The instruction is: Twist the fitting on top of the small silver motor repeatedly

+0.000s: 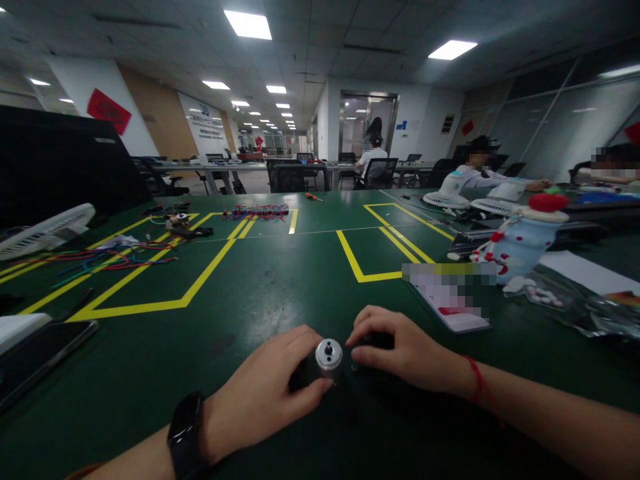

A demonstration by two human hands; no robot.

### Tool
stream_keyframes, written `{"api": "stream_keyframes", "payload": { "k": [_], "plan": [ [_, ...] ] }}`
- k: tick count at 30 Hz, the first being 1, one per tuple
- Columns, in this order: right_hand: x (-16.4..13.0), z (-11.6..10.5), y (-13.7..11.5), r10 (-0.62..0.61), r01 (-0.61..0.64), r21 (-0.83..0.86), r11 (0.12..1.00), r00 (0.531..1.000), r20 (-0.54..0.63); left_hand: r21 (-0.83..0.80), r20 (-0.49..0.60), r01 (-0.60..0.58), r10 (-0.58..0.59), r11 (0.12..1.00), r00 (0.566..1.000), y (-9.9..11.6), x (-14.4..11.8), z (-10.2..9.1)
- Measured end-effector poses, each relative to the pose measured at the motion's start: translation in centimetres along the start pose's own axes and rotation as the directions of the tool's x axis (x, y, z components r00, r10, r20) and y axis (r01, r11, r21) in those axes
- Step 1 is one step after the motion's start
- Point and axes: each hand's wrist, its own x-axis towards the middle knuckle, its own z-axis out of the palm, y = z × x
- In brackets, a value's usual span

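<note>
My left hand (273, 373) is closed around a small silver motor (329, 355), which stands upright on the green table. Its round end face points up, with a shaft in the middle and a hole on either side. To the right of the motor is my right hand (400, 347), fingers curved and a narrow gap between thumb and fingertips. A tiny metal part (355, 367) shows just under that thumb tip; I cannot make out its kind. Nothing is visible in the gap itself.
A clear-edged card (455, 310) lies beyond my right hand. Farther right are a blue snowman-like figure (525, 240) and white fans (447, 193). Loose wires (120, 257) and a phone (50, 353) lie left. A screwdriver (313, 197) is far back. People sit behind.
</note>
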Motion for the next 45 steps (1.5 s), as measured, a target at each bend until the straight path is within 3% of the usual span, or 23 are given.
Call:
{"api": "stream_keyframes", "payload": {
  "k": [4,8,10,13,16,18,24,35,37,39,42,45],
  "plan": [
    [0.6,-0.8,1.0,0.215,-0.170,0.208,0.963,0.951,-0.221,-0.007,-0.004,0.001,-0.001,1.000,1.000,0.0,0.0,0.0],
    [1.0,-1.2,1.9,0.285,-0.240,0.200,0.950,0.928,-0.239,-0.012,-0.003,-0.004,0.004,1.000,1.000,0.0,0.0,0.0],
    [1.0,-1.1,1.8,0.238,-0.216,0.124,0.968,0.952,-0.195,-0.014,-0.005,-0.005,0.005,1.000,1.000,0.0,0.0,0.0],
    [0.5,-0.8,1.2,0.037,-0.039,-0.082,0.996,0.999,-0.016,-0.015,-0.008,-0.002,0.001,1.000,1.000,-0.1,0.0,0.1],
    [0.1,-0.3,0.5,-0.120,0.146,-0.237,0.960,0.985,0.123,-0.008,-0.006,0.001,-0.001,1.000,1.000,-0.1,0.0,0.2],
    [0.1,0.0,0.1,-0.140,0.158,-0.219,0.963,0.986,0.094,-0.002,-0.008,0.004,-0.004,1.000,1.000,-0.1,0.1,0.2],
    [0.8,1.0,-1.6,-0.209,0.211,-0.011,0.978,0.961,-0.179,-0.003,-0.002,-0.012,0.012,1.000,1.000,-0.1,0.1,0.3],
    [0.7,1.2,-2.8,-0.255,0.245,-0.105,0.964,0.962,-0.097,0.028,0.001,-0.009,0.009,1.000,1.000,-0.1,0.1,0.3],
    [0.8,0.8,-2.0,-0.200,0.202,-0.008,0.979,0.967,-0.160,0.020,-0.007,-0.014,0.014,1.000,1.000,-0.1,0.2,0.2],
    [1.0,0.4,-0.7,-0.034,0.068,0.142,0.987,0.972,-0.234,0.010,-0.015,-0.018,0.018,1.000,1.000,0.0,0.2,0.1],
    [1.5,-0.1,1.6,0.272,-0.150,0.404,0.902,0.925,-0.265,0.001,-0.023,-0.020,0.020,1.000,1.000,0.0,0.1,0.0],
    [1.8,-0.2,2.9,0.351,-0.170,0.530,0.831,0.899,-0.263,0.000,-0.022,-0.020,0.020,1.000,1.000,-0.1,0.1,0.0]
  ]
}}
